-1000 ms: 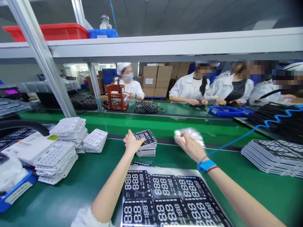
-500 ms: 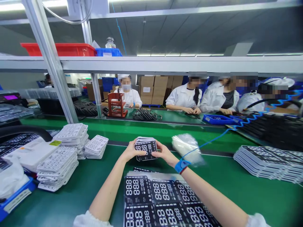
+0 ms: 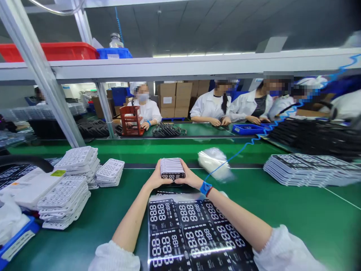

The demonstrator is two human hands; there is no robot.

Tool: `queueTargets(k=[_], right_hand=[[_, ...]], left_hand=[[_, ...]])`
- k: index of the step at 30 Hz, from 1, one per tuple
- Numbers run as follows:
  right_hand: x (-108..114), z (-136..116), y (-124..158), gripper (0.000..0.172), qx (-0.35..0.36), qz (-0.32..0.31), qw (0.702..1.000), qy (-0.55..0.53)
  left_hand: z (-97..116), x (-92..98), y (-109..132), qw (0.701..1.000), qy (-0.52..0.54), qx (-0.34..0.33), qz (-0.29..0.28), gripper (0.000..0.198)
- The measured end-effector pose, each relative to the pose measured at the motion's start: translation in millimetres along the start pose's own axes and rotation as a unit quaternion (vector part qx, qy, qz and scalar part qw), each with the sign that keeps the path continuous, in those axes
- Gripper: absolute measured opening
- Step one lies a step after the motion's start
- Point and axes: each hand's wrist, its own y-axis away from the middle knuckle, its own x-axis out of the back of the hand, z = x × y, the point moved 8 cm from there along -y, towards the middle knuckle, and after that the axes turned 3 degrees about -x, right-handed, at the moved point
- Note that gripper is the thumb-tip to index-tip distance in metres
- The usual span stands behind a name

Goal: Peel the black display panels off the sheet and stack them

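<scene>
The fingers (image 3: 184,167) of the left hand (image 3: 153,178) and right hand (image 3: 192,177) press on opposite sides of a stack (image 3: 172,167) of panels, clamping it between them. Just right of them lies a bag (image 3: 214,162); beneath the wrists, a printed sheet (image 3: 191,229) on the green surface (image 3: 282,210).

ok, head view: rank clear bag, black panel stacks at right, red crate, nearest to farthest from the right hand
1. Clear bag, just right of the right hand.
2. Black panel stacks, farther off to the right.
3. Red crate, top shelf, far left.
</scene>
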Motion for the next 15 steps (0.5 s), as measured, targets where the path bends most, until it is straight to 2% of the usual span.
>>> queueTargets(k=[5,8,10,12,15], right_hand=[[23,-45,22,0.107,0.052,0.054,0.997,-0.024],[38,-73,56,0.096,0.097,0.101,0.990,-0.032],[49,-82,82,0.090,0.116,0.130,0.983,-0.057],[74,-79,108,0.082,0.104,0.212,0.968,-0.084],[137,-63,151,0.062,0.044,0.400,0.913,-0.070]], left_hand=[[53,-26.7,-6,0.994,0.010,-0.063,-0.084,0.096],[77,-52.4,-2,0.994,-0.023,-0.058,-0.093,0.104],[86,-69.1,6,0.992,-0.044,-0.033,-0.111,0.113],[97,-75.8,15,0.990,-0.070,-0.022,-0.121,0.114],[116,-58.5,21,0.991,-0.106,-0.030,-0.073,0.099]])
